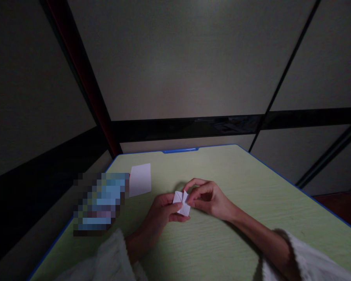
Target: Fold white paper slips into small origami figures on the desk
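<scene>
A small folded white paper point(185, 210) with several creases and a flap standing up at its top edge is between my hands, just over the table. My left hand point(165, 208) is closed on its left side, thumb on top and fingers underneath. At the paper's right edge, my right hand point(208, 197) pinches the raised flap between thumb and fingers. The underside of the folded paper is hidden.
A flat white sheet of paper point(140, 180) lies on the pale green table point(266, 203), left of my hands. Beside it is a blurred-out object point(105, 203). The table has a blue edge and a blue handle point(180, 150) at the far side, near cabinet panels.
</scene>
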Action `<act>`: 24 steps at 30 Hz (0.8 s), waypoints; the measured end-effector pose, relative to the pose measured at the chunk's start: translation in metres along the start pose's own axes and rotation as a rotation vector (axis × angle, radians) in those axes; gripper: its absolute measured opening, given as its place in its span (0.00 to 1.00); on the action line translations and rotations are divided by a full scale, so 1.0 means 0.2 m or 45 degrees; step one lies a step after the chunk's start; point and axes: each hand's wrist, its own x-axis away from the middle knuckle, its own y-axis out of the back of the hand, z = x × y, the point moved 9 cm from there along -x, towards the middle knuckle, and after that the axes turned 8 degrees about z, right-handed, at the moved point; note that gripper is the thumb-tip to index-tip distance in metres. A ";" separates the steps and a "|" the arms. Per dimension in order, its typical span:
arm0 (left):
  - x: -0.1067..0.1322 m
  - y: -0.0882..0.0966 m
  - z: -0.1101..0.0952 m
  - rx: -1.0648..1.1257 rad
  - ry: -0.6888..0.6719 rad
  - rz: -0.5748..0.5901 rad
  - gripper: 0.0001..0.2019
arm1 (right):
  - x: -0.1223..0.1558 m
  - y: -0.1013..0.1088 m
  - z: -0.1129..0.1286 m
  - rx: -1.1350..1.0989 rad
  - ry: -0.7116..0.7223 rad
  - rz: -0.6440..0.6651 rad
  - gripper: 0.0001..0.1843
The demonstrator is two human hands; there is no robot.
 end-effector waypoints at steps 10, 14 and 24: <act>0.00 0.01 0.01 -0.106 0.019 -0.014 0.07 | 0.00 -0.01 -0.01 -0.023 -0.009 0.014 0.03; 0.00 0.01 0.00 -0.154 -0.018 0.006 0.07 | 0.00 -0.01 -0.02 -0.080 -0.007 0.033 0.03; 0.00 0.00 0.02 -0.063 0.034 0.032 0.07 | 0.00 0.00 -0.01 -0.080 -0.004 0.015 0.02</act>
